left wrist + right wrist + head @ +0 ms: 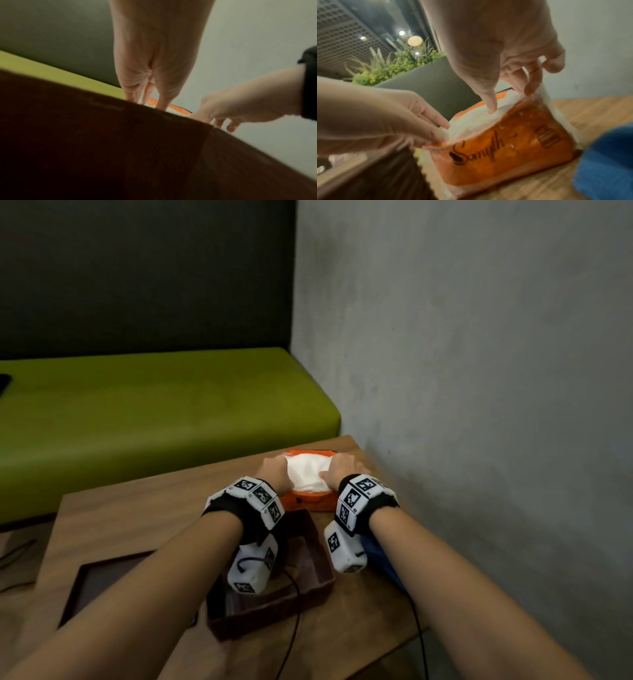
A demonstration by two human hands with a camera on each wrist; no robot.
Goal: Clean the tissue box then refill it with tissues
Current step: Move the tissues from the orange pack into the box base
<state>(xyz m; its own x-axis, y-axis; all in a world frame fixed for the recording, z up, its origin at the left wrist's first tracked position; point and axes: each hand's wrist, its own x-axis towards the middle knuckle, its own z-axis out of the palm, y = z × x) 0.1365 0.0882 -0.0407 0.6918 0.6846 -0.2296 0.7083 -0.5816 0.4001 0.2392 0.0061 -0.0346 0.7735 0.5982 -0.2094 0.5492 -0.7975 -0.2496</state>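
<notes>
Fingers (491,106) of right hand (344,465) and left hand (274,467) dug into white tissues (308,474), gripping them inside orange pack (308,503). Nearer than pack: open brown tissue box (318,542); right of box: blue cloth (380,559). All on wooden worktop (137,518).

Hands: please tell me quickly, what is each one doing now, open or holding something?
Left hand: fingers pinch the tissues at the open orange pack.
Right hand: fingers dig into the tissues at the pack's other end, gripping them.

Orange tissue pack (513,142) reads "Smyth" in black script (a guess; blurred)
</notes>
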